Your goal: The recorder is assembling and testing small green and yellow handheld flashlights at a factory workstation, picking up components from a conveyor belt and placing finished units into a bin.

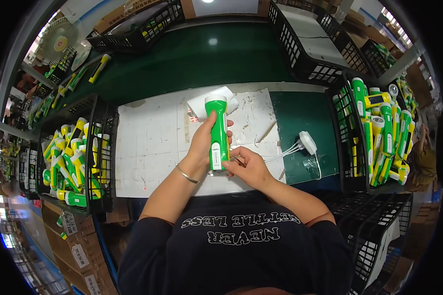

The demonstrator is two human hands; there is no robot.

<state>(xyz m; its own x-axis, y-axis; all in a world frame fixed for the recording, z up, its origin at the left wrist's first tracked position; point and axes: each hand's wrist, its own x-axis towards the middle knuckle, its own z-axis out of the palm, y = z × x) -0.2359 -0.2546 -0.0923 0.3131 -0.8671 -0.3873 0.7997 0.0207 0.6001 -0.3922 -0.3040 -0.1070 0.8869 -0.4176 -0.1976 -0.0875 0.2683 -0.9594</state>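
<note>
My left hand [202, 140] is closed around the body of a green and yellow flashlight [218, 130], its white head pointing away from me. With fingers pinched, my right hand [248, 168] is at the flashlight's tail end, the thumb against its edge. Thin white cables [286, 153] run from behind that hand to a white plug-in adapter [307, 142] on the right; one appears to pass into the pinched fingers, though its tip is hidden. Under the flashlight's head, a crumpled white sheet [197, 105] rests on the white work surface [147, 147].
Black crates full of green and yellow flashlights stand at left [110, 147] and right [347, 152]. Further black crates [325, 69] line the far side of the green table [202, 59]. A fan [60, 43] is at far left. Cardboard boxes [76, 246] sit low at left.
</note>
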